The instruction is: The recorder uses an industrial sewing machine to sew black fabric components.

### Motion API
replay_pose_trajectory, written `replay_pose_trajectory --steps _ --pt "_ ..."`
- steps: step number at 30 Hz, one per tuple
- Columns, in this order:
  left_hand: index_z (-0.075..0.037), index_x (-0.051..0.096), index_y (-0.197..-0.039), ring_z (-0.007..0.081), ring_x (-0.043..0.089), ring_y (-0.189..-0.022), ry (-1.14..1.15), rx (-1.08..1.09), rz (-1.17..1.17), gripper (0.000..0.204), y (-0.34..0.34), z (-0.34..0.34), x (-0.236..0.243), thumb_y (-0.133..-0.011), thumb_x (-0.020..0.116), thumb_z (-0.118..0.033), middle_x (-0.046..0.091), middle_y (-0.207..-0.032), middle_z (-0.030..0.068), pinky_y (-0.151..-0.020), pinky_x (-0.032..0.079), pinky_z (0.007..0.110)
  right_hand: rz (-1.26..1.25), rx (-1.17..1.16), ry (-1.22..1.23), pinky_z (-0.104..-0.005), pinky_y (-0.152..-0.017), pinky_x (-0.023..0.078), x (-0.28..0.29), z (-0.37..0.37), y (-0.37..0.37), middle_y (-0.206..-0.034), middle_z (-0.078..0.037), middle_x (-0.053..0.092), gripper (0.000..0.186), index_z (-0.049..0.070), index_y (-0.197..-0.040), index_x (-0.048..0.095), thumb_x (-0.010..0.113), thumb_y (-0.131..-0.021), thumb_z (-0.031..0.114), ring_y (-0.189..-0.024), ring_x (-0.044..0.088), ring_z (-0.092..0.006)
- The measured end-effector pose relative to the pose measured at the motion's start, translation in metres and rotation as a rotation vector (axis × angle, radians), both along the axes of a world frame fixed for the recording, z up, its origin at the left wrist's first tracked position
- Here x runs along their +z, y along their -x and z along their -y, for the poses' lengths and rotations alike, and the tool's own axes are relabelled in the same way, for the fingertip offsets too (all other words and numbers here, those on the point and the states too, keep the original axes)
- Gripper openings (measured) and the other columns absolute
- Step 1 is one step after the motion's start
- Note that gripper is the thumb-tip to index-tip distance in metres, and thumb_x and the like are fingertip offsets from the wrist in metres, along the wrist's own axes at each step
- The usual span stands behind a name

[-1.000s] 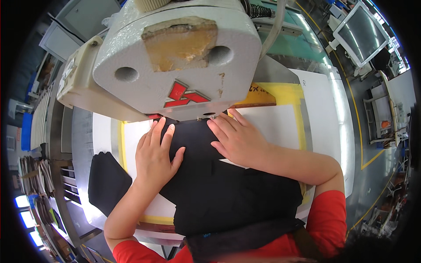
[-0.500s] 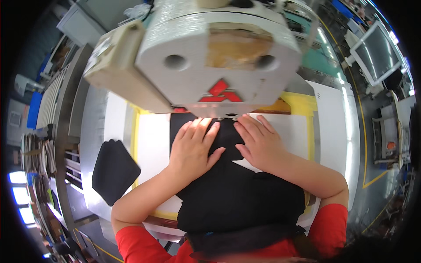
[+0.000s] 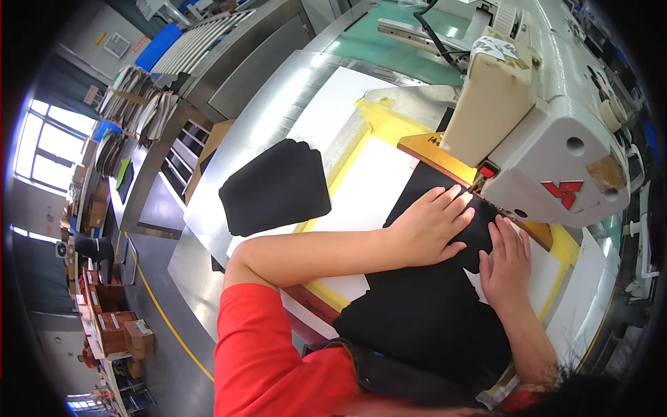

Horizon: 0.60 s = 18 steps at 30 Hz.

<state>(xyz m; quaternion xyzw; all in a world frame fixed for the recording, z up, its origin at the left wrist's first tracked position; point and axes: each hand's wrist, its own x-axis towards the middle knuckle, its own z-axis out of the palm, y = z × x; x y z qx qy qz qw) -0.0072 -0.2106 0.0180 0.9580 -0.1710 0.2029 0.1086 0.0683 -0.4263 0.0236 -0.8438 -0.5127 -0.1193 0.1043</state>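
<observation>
Looking from the left, you have some brown boxes (image 3: 114,332), too small and crowded to count, and then one yellow line (image 3: 167,313) on the gray floor. Next is one red sleeve (image 3: 250,340), on your left arm. Above it, one loose black piece (image 3: 278,187) lies on the table (image 3: 267,121), well apart from your two hands. It may be one layer or many; I cannot tell. Your left hand (image 3: 431,226) is open and flat, with four fingers and one thumb spread a little. It lies on one big black cloth (image 3: 424,313). That cloth is on a white board (image 3: 379,184). Its wide part is near your tummy, and its narrow part goes up under your hands to one white machine (image 3: 524,167). Your right hand (image 3: 505,267) is open and flat too, on the cloth's right side, near the left hand. Last, the machine's front has two round holes (image 3: 575,146) and one red badge (image 3: 563,193).
</observation>
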Motion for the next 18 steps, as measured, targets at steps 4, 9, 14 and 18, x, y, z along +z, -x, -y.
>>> replay_pose_trajectory --steps 4,9,14,18 --pt "0.000 0.053 -0.124 0.0338 0.046 -0.123 -0.003 0.015 -0.022 0.055 0.000 0.002 0.002 -0.087 0.060 -0.039 0.050 -0.130 0.0191 -0.102 0.037 0.043 0.038 -0.004 -0.004 -0.0515 -0.108 0.033 0.003 0.001 0.000 -0.134 -0.016 0.049 0.052 0.000 -0.130 0.050 0.065 -0.083 0.017 -0.127 0.047 -0.0302" --pt "-0.001 0.053 -0.124 0.0350 0.047 -0.122 0.012 0.029 -0.021 0.053 -0.002 0.001 0.002 -0.087 0.060 -0.037 0.050 -0.129 0.0196 -0.101 0.039 0.044 0.015 0.021 -0.019 -0.0509 -0.106 0.035 0.007 -0.003 -0.001 -0.132 -0.016 0.050 0.050 0.000 -0.128 0.051 0.065 -0.083 0.015 -0.125 0.048 -0.0312" --pt "-0.002 0.054 -0.123 0.0349 0.046 -0.124 0.044 0.046 -0.035 0.051 -0.002 -0.005 0.003 -0.084 0.064 -0.035 0.049 -0.132 0.0189 -0.101 0.039 0.044 -0.044 0.104 -0.097 -0.0494 -0.102 0.039 0.008 -0.013 -0.003 -0.127 -0.016 0.052 0.047 -0.001 -0.124 0.053 0.066 -0.080 0.011 -0.120 0.050 -0.0353" --pt "-0.004 0.054 -0.122 0.0345 0.045 -0.126 0.086 0.021 -0.012 0.051 -0.001 -0.003 0.000 -0.084 0.066 -0.035 0.048 -0.134 0.0179 -0.102 0.039 0.045 -0.062 0.122 -0.081 -0.0494 -0.102 0.038 0.008 -0.006 -0.004 -0.127 -0.016 0.052 0.046 -0.001 -0.123 0.055 0.066 -0.079 0.011 -0.120 0.049 -0.0355"
